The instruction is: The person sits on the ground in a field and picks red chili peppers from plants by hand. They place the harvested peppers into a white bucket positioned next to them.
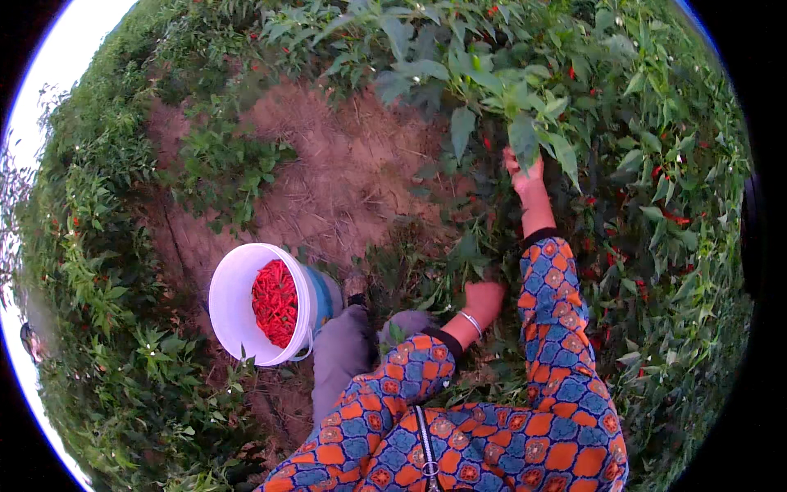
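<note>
My right hand (525, 174) reaches in among the leaves of a chili plant (500, 90). Its visible fingers are curled, a hanging leaf covers part of them, and what they grip is hidden. A red chili (487, 143) hangs just beyond it. Closer to my body, my left hand (484, 301) is closed like a fist beside low green stems, a silver bangle on its wrist. Whatever it may hold does not show. To the left of my legs a white bucket (234, 307) is tilted toward me, with a heap of red chilies (275, 303) inside.
Bare reddish soil (328, 164) with dry straw stretches ahead of the bucket. Dense chili plants (656, 164) with scattered red fruit stand on the right, and another leafy row (90, 246) lines the left. A small weedy clump (221, 164) grows in the soil. My grey trouser leg (338, 357) is next to the bucket.
</note>
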`<state>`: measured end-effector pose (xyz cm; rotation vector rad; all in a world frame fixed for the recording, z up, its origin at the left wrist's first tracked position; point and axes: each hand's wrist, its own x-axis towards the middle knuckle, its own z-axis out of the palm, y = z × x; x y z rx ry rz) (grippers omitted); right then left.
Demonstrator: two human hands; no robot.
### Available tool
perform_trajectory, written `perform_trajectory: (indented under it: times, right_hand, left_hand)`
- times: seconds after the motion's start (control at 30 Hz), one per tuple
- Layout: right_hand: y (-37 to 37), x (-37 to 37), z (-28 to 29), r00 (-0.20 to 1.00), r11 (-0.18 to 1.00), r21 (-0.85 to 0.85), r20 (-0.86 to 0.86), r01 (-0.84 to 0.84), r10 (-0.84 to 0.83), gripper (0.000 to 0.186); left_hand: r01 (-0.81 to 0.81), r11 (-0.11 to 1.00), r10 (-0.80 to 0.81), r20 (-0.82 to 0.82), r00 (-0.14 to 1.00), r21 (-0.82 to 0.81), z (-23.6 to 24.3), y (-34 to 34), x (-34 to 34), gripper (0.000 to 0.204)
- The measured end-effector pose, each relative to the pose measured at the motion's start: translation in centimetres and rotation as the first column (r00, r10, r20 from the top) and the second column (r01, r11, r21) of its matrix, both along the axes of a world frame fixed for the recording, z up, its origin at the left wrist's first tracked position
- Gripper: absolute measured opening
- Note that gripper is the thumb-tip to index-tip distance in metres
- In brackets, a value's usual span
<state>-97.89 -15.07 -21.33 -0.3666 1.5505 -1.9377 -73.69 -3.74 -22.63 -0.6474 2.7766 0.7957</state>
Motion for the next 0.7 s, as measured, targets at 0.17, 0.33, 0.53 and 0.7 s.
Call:
perform_trajectory:
  times: [0.17,0.33,0.53,0.7]
  right_hand:
    - [-2.8,2.6,2.2,0.698,0.960,0.263,-0.706,0.098,0.122,0.018]
    - [-4.2,2.3,1.5,0.319,0.687,0.579,-0.816,0.440,0.483,0.018]
    - [-4.0,3.1,2.7,0.492,0.716,0.618,-0.757,0.325,0.431,0.034]
    - [-3.2,1.6,1.7,0.487,0.731,0.581,-0.784,0.358,0.385,0.047]
  left_hand:
    - [-0.028,1.000,0.028,-0.018,0.999,-0.007,1.1,0.3,-0.1,0.010]
    - [0.004,0.999,-0.006,-0.056,0.998,-0.041,1.4,0.3,-0.2,0.009]
    - [-0.010,1.000,0.009,-0.026,1.000,-0.018,0.7,-0.1,-0.2,0.013]
    - [-0.059,0.993,0.039,-0.189,0.981,-0.105,0.5,0.8,-0.2,0.013]
